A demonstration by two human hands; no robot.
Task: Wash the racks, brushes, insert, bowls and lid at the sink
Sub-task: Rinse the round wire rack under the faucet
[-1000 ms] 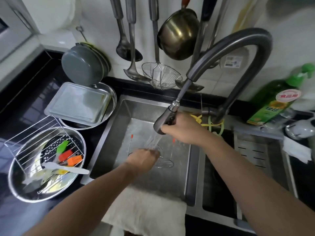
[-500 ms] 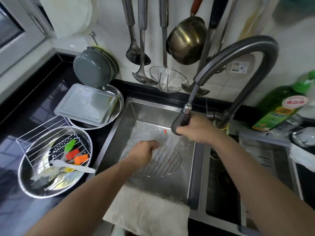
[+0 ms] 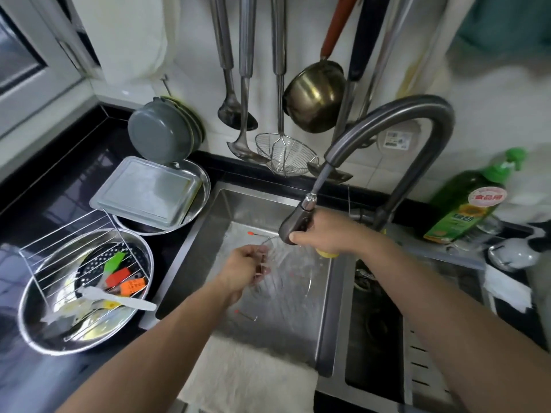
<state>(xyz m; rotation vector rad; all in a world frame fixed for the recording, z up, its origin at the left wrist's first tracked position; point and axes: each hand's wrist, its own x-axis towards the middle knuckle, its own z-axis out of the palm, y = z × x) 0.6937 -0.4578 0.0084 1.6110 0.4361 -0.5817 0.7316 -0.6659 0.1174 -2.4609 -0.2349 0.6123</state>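
Right hand (image 3: 323,232) curled round pull-out spray head (image 3: 293,226), water running. Just below it, left hand (image 3: 243,271) gripping round wire rack (image 3: 286,281) (blurred) inside sink (image 3: 238,204). Far left: steel bowl (image 3: 38,332) holding square rack (image 3: 68,248), silicone brushes (image 3: 125,281).

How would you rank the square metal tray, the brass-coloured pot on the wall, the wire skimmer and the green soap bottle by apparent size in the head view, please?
1. square metal tray
2. green soap bottle and brass-coloured pot: too alike to rank, bowl only
3. wire skimmer, basket only
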